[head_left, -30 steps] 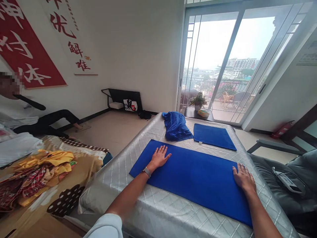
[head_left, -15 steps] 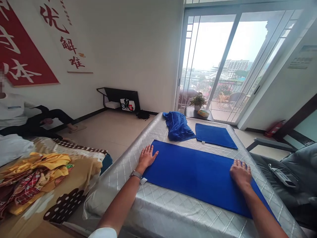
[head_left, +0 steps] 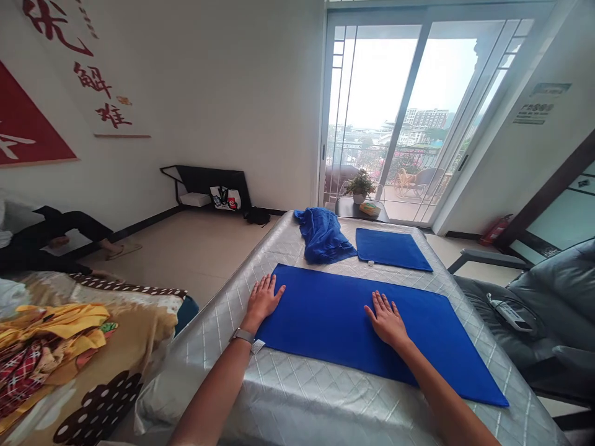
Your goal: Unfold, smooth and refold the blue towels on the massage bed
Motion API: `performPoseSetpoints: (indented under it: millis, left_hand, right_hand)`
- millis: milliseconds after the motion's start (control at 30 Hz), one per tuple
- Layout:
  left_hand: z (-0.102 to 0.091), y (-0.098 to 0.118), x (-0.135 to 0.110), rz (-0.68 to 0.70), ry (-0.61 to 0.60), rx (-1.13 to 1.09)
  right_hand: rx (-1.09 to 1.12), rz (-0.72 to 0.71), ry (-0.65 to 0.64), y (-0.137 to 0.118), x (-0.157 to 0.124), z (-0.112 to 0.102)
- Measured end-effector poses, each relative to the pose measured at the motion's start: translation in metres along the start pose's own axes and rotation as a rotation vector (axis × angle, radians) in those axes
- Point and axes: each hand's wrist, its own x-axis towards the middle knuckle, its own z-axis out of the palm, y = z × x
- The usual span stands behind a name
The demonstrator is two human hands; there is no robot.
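Note:
A long blue towel (head_left: 325,316) lies spread flat on a table with a silver quilted cover (head_left: 320,387). My left hand (head_left: 264,300) rests open on its left edge, just above a small white tag (head_left: 257,346). Fingers spread, my right hand (head_left: 387,319) lies open on the towel, right of its middle. Behind it are a smaller blue cloth (head_left: 393,249), folded flat, and a crumpled blue cloth (head_left: 323,235) heaped at the far left of the table.
On the left, yellow and red checked cloths (head_left: 51,337) lie on a patterned cover (head_left: 134,316). A seated person's legs (head_left: 69,235) show behind. To the right stands a dark armchair (head_left: 558,297) with a white power strip (head_left: 511,316). A potted plant (head_left: 360,186) stands beyond the table.
My right hand has moved left from the towel's right edge to nearer its middle. My left hand stays at the left edge. The view has turned slightly right.

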Motion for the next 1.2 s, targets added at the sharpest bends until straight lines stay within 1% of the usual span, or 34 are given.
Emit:
performPoseSetpoints:
  millis: [67, 233, 300, 333, 400, 467, 567, 633, 667, 700, 767, 800, 867, 933, 1000, 1033, 1067, 1100, 1133, 1200]
  left_hand:
    - [-0.001, -0.001, 0.0, 0.004, -0.003, 0.001]
    - [-0.001, -0.002, -0.001, 0.008, 0.001, 0.016]
    - [0.0, -0.002, -0.001, 0.012, 0.007, 0.023]
    - [0.0, -0.002, -0.001, 0.014, 0.012, 0.029]
    - [0.0, -0.002, -0.002, 0.014, 0.029, 0.045]
    - [-0.003, -0.002, -0.003, 0.017, 0.063, 0.062]
    - [-0.012, 0.002, -0.007, 0.049, 0.134, 0.095]
    - [-0.02, 0.012, -0.011, 0.083, 0.162, 0.109]
    - [-0.024, 0.022, -0.014, 0.104, 0.159, 0.106]
    - [-0.026, 0.034, -0.017, 0.13, 0.14, 0.095]
    - [-0.029, 0.068, -0.028, 0.219, 0.065, 0.053]
    - [-0.028, 0.089, -0.035, 0.289, 0.012, 0.026]
    - [-0.023, 0.133, -0.05, 0.479, -0.065, -0.031]
    - [-0.016, 0.173, -0.065, 0.631, -0.107, -0.088]
    - [-0.01, 0.2, -0.076, 0.696, -0.149, -0.127]
    - [-0.008, 0.207, -0.08, 0.704, -0.164, -0.139]
    - [-0.006, 0.21, -0.083, 0.701, -0.177, -0.145]
    - [-0.006, 0.208, -0.085, 0.689, -0.185, -0.146]
    - [-0.006, 0.202, -0.085, 0.671, -0.189, -0.142]
    - [-0.008, 0.178, -0.085, 0.612, -0.191, -0.119]
  right_hand:
    - [-0.046, 0.06, 0.01, 0.039, -0.009, 0.0]
    - [-0.101, 0.297, 0.043, 0.153, -0.04, -0.001]
    - [-0.1, 0.348, 0.054, 0.183, -0.05, -0.002]
    - [-0.099, 0.356, 0.059, 0.192, -0.054, -0.002]
    - [-0.098, 0.361, 0.067, 0.198, -0.057, -0.003]
    - [-0.097, 0.362, 0.07, 0.197, -0.057, -0.003]
    - [-0.095, 0.359, 0.073, 0.192, -0.055, -0.001]
    - [-0.091, 0.354, 0.087, 0.193, -0.055, 0.001]
    - [-0.088, 0.352, 0.096, 0.193, -0.055, 0.002]
    - [-0.085, 0.35, 0.105, 0.194, -0.054, 0.003]
    - [-0.075, 0.344, 0.114, 0.196, -0.054, 0.004]
    - [-0.069, 0.343, 0.114, 0.196, -0.054, 0.004]
    - [-0.058, 0.343, 0.114, 0.196, -0.055, 0.003]
    - [-0.052, 0.347, 0.117, 0.195, -0.055, 0.001]
    - [-0.055, 0.349, 0.116, 0.193, -0.055, -0.001]
    - [-0.056, 0.348, 0.112, 0.192, -0.056, -0.002]
    - [-0.056, 0.348, 0.108, 0.192, -0.056, -0.003]
    - [-0.055, 0.347, 0.103, 0.192, -0.056, -0.003]
    - [-0.051, 0.347, 0.101, 0.192, -0.057, -0.004]
    - [-0.044, 0.34, 0.112, 0.193, -0.057, -0.003]
